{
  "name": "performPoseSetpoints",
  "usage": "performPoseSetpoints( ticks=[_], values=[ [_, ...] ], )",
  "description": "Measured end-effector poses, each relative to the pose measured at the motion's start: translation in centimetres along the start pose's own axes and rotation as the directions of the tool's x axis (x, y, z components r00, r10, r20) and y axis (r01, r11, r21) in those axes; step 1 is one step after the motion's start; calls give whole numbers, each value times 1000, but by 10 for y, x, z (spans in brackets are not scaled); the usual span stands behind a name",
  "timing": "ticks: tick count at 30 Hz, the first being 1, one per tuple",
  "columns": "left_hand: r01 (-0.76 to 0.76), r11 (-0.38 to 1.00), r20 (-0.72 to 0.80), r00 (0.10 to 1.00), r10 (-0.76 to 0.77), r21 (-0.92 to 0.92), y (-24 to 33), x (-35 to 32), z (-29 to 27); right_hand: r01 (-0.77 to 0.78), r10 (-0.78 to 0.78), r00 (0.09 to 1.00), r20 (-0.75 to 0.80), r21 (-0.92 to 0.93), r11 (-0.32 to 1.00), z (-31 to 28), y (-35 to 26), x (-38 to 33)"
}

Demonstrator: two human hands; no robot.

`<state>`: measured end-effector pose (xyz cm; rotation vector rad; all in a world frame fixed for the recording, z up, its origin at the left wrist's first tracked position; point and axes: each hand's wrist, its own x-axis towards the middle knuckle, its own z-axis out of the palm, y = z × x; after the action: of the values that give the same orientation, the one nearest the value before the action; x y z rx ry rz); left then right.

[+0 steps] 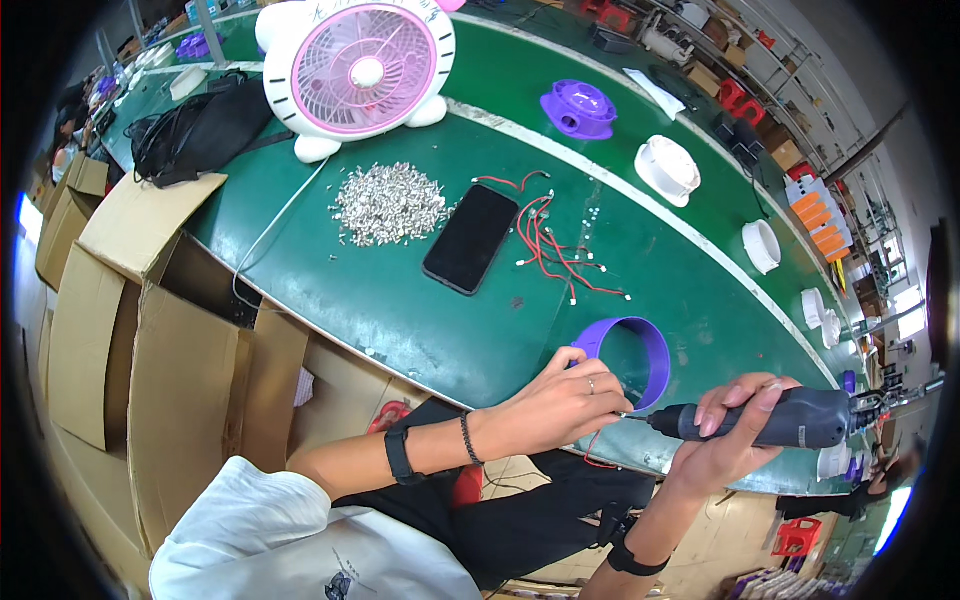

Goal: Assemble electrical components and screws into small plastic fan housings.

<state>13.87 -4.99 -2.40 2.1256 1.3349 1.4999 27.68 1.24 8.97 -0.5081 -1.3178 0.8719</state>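
Note:
At the near edge of the green bench stands a purple plastic ring [656, 352]. My left hand [552, 408] is closed on its near left side, fingers bent over the rim; the thumb is hidden. A short red wire [592, 458] with a light plug hangs beneath these fingers. In my right hand [735, 432] lies a dark electric screwdriver [812, 418], held level and pointing left. Its thin bit reaches the left fingertips beside the ring. Whether the bit sits on a screw is too small to tell.
Farther up the bench lie a black phone [470, 238], a heap of small screws [388, 206] and several red wires [543, 252]. A pink-and-white fan [368, 72] stands behind them. Purple [580, 112] and white housings [667, 170] sit on the far strip. Open cardboard boxes [185, 400] crowd the left.

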Motion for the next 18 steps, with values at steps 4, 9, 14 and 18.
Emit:
performPoseSetpoints(
  ticks=[4,9,14,18],
  values=[
    [24,1000,-1,1000,-24,-12,-2,-1,1,-4,5,1000,15,-27,1000,3,3,1],
    [14,999,-25,1000,-15,-35,0,-1,2,13,-12,999,40,-39,999,7,-1,0],
    [25,999,-24,999,-26,-31,-2,1,5,9,-7,1000,26,-82,997,13,-1,-1],
    [43,998,-33,998,-44,-51,-1,1,4,0,1,1000,10,-86,996,13,-2,0]
  ],
)
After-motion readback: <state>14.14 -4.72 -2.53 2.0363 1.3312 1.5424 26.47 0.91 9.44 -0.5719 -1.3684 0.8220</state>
